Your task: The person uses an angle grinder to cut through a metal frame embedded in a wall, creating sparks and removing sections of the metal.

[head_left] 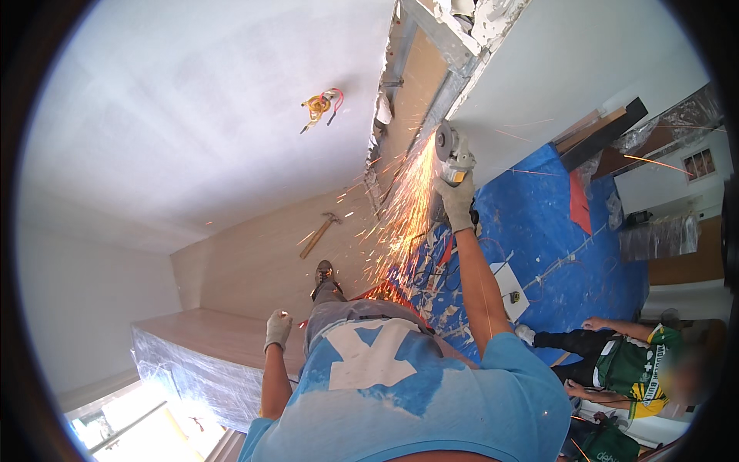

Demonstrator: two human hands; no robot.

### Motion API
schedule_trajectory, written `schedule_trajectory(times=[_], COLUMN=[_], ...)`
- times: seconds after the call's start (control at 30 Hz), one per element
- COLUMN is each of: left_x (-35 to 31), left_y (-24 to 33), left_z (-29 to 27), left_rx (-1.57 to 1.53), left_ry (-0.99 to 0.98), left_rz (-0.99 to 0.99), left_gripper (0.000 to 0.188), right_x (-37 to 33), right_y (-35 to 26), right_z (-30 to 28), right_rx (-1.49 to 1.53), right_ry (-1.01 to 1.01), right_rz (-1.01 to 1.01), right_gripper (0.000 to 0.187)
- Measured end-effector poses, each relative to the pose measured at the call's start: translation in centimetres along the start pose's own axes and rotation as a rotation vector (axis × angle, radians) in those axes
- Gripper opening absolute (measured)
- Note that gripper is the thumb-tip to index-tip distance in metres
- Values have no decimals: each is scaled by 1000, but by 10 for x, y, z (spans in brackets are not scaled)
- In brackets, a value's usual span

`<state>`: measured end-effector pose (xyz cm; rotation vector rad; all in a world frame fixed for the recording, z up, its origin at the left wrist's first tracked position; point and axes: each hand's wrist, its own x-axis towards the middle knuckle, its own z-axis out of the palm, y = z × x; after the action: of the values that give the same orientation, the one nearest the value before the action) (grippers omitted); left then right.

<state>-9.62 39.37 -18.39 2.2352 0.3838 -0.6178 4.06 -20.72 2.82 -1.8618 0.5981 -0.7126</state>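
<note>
My right hand [457,202], in a pale work glove, is wrapped round an angle grinder [456,158], arm stretched up and forward. The grinder's disc [444,142] is against a metal stud [449,94] at the broken wall edge. A dense stream of orange sparks [416,204] pours from there toward my legs. My left hand [279,329], also gloved, is held out low at my left side with its fingers curled in. I see nothing in it. A claw hammer [319,235] with a wooden handle lies on the floor, out of reach of both hands.
Coiled wires [319,105] stick out of the white wall at left. Blue sheeting [554,231] with debris and cords covers the floor at right. Two people, one in a green shirt [635,368], are at lower right. A plastic-wrapped wooden unit [208,323] stands at lower left.
</note>
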Motion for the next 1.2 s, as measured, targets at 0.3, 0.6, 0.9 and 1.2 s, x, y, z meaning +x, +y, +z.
schedule_trajectory(times=[0.3, 0.6, 0.9, 1.2], left_x=[9, -2, 0, -1], left_y=[-15, 4, 3, 13], left_z=[5, 2, 3, -1], left_rx=[-43, -26, -3, -9], left_ry=[-11, -30, -2, -41], left_rz=[18, 12, 27, 1], left_gripper=[40, 47, 43, 42], right_x=[1, -2, -20, -22], right_y=[18, 25, 14, 10], right_z=[8, 12, 8, 9], right_rx=[7, 69, 61, 121], right_ry=[25, 14, -31, -32], right_rz=[-34, -39, 28, -5], right_gripper=[65, 67, 63, 66])
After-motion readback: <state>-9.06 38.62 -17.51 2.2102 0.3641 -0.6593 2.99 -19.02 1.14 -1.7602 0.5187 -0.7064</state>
